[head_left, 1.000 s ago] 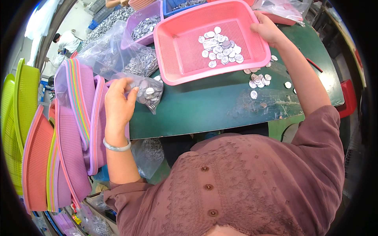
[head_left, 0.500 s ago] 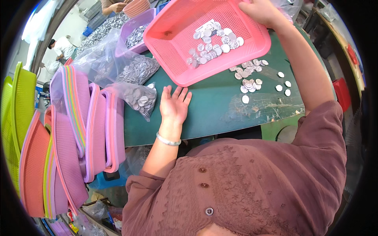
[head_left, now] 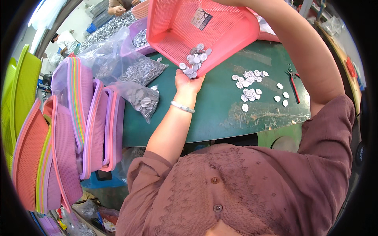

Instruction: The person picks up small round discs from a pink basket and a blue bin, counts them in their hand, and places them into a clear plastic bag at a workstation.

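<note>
A pink plastic mesh basket (head_left: 232,35) is tipped steeply over the table, its near corner lowest. My right hand (head_left: 229,2), partly cut off by the top edge, grips the basket's far rim. Silver round discs (head_left: 195,59) have slid into a heap at that low corner. Cupped beneath it, my left hand (head_left: 188,83) has discs piled over its palm; the discs and basket hide most of its fingers. To the right, more silver discs (head_left: 248,80) lie loose on the green table (head_left: 220,114).
Left of my hand are a clear bag of discs (head_left: 143,100) and a bag of metal links (head_left: 143,70). Stacked coloured baskets (head_left: 96,129) stand at the left. Red-handled pliers (head_left: 294,88) lie at the right. A co-worker's hand (head_left: 117,10) is at the far side.
The basket has tilted up and its discs slid down to the near corner. My left hand has moved up and right under that corner. The pliers have come into view.
</note>
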Tool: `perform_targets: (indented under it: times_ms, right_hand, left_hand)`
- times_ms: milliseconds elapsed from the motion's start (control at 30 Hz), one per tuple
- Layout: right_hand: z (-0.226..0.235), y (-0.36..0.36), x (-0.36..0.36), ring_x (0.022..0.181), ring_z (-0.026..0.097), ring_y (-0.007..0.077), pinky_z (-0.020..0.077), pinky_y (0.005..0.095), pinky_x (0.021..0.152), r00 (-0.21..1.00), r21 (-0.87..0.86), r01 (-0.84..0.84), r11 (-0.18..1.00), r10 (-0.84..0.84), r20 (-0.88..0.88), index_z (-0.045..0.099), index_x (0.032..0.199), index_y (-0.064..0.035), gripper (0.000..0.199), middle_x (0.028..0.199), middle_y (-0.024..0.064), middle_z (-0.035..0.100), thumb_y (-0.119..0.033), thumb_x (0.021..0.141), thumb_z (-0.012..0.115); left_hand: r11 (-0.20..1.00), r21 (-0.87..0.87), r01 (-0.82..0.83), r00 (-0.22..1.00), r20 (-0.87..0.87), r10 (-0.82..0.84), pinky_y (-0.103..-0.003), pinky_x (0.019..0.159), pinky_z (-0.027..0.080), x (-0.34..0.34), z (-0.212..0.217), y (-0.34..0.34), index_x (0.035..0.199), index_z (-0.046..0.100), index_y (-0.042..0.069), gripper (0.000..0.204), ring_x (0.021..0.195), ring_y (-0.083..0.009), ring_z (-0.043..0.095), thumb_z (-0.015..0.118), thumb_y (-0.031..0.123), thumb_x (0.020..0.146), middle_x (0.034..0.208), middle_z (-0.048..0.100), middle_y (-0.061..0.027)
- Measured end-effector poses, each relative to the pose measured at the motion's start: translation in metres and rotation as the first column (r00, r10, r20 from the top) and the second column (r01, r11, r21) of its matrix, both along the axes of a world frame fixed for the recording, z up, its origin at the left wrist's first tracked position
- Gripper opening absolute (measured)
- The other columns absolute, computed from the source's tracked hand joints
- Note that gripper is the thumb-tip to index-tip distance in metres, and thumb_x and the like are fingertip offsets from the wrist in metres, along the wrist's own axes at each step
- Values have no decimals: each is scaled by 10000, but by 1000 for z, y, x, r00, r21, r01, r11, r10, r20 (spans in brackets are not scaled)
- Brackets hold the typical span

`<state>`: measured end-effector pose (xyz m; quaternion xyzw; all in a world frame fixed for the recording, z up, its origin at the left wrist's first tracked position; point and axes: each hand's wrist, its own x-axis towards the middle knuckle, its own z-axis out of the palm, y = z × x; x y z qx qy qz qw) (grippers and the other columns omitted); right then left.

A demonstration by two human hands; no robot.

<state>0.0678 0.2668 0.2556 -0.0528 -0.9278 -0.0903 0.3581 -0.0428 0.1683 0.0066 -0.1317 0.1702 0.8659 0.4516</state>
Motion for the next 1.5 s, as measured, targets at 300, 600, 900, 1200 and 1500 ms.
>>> perform_targets:
  times_ms: [300, 600, 900, 1200, 1500]
  right_hand:
    - [9, -53, -11, 760, 609, 309, 495, 393, 694, 989, 115, -145, 983, 140, 51, 554, 914, 6, 205, 806, 188, 610, -49, 716, 543]
    - [-2, -83, 6, 703, 610, 223, 512, 282, 552, 990, 425, -115, 898, 137, -23, 520, 901, 66, 235, 774, 143, 555, -65, 711, 562]
    - [-7, -83, -2, 663, 595, 183, 507, 248, 513, 978, 524, -85, 847, 173, -120, 520, 910, 91, 301, 758, 119, 542, -85, 673, 582]
    - [-5, -87, 3, 648, 593, 183, 497, 244, 505, 952, 523, -145, 840, 262, -156, 525, 882, 69, 269, 757, 123, 555, -98, 679, 583]
    - [-4, -92, 4, 695, 620, 199, 502, 273, 519, 949, 436, -212, 875, 290, -121, 528, 879, 57, 256, 730, 129, 562, -88, 679, 593]
  left_hand:
    - [995, 98, -5, 1000, -7, 6, -495, 958, 341, -24, -6, 6, 1232, 484, 119, 438, 1178, -301, 452, 269, 310, 901, 1280, 490, -88]
    - [987, 145, -74, 997, 36, 69, -529, 965, 344, -26, 1, 5, 1147, 534, 128, 398, 1165, -314, 467, 313, 332, 887, 1215, 536, -81]
    - [976, 208, -67, 991, 129, 40, -461, 873, 412, -24, -6, 14, 1066, 571, 122, 358, 1078, -285, 517, 331, 322, 890, 1117, 584, -65]
    - [987, 137, -89, 993, 92, 77, -484, 975, 344, -18, 3, 13, 1231, 475, 138, 478, 1177, -281, 439, 243, 411, 914, 1265, 487, -60]
    - [973, 208, -97, 989, 127, 71, -456, 848, 446, -27, -14, 12, 1017, 569, 94, 356, 941, -275, 568, 336, 328, 883, 1022, 608, -84]
